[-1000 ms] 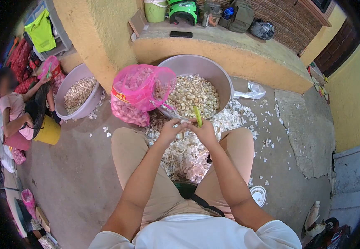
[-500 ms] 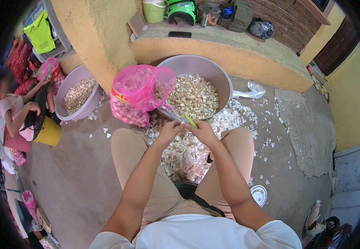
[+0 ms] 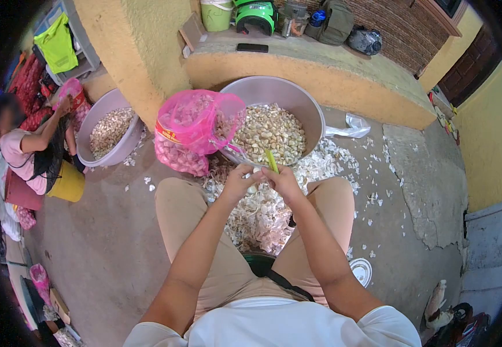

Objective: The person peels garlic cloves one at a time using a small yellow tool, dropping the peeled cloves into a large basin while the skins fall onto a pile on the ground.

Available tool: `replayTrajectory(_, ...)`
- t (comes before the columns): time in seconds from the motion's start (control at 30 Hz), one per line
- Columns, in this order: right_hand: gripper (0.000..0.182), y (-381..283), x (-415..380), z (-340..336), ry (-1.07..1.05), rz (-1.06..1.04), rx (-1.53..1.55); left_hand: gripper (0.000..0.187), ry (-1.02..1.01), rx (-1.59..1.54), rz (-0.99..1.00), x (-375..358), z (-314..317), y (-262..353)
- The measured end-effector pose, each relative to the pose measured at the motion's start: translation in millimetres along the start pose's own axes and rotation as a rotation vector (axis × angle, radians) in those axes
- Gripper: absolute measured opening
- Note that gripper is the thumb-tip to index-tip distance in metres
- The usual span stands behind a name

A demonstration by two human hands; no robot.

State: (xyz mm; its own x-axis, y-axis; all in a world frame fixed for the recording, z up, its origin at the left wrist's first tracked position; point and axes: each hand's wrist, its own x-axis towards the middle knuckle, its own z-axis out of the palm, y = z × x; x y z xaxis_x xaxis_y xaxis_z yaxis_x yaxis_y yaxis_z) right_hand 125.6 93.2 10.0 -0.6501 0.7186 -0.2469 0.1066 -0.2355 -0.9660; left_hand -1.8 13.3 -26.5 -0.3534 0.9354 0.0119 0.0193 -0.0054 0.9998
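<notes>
My right hand (image 3: 285, 184) is closed around a small knife with a bright green handle (image 3: 272, 161), which points up and away; its blade is hard to make out. Close beside it, my left hand (image 3: 240, 183) pinches a small pale piece, apparently a garlic clove (image 3: 256, 170), mostly covered by the fingers. Just beyond the hands, a large grey-lilac basin (image 3: 314, 110) holds many peeled garlic cloves (image 3: 271, 132). A pink mesh bag (image 3: 184, 130) full of unpeeled garlic leans at the basin's left side. Below my hands, papery garlic skins (image 3: 259, 217) are heaped between my knees.
At the left, another person (image 3: 22, 144) sits by a second basin (image 3: 132, 139) of garlic and a yellow bucket (image 3: 69, 182). Behind my basin runs a concrete ledge (image 3: 297, 55) with a phone (image 3: 252, 47) and a green helmet (image 3: 255, 18). A white lid (image 3: 361, 272) lies near my right knee.
The knife handle has swung more upright as my right hand turned. Both hands have shifted slightly and stay close together. The other person has raised an arm toward the pink bag.
</notes>
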Motion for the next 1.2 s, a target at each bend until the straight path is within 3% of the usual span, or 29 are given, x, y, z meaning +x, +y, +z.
replayTrajectory(0.13,0.024,-5.0,-0.6,-3.4,-0.03,0.092,-0.044,0.019,0.094,0.171,0.134,0.0,3.1,2.2)
replayTrajectory(0.23,0.025,-8.4,-2.7,-1.3,-0.023,0.166,-0.008,0.018,0.091,0.143,0.105,2.0,1.8,0.9)
replayTrajectory(0.63,0.028,-3.6,-3.8,-15.5,-0.138,0.072,0.047,0.028,0.109,-0.583,-0.402,2.0,-8.6,21.7)
replayTrajectory(0.73,0.026,-1.0,-6.0,-10.2,-0.167,-0.124,0.015,0.029,0.093,-0.609,-0.405,1.9,-10.7,20.9)
replayTrajectory(0.83,0.026,-4.4,-5.2,-11.1,-0.266,-0.019,0.128,0.027,0.109,-0.609,-0.431,1.6,-9.6,19.4)
replayTrajectory(0.93,0.034,-17.6,-11.4,-0.8,-0.143,0.056,-0.35,0.027,0.057,-0.596,-0.437,-0.8,-7.9,21.2)
replayTrajectory(1.03,0.041,-9.4,-9.0,3.2,-0.028,-0.214,-0.596,0.026,0.036,-0.56,-0.437,-2.4,-5.4,21.9)
replayTrajectory(1.2,0.046,-6.9,-8.2,7.4,0.035,-0.239,-0.617,0.027,0.038,-0.573,-0.393,-4.5,-2.4,23.4)
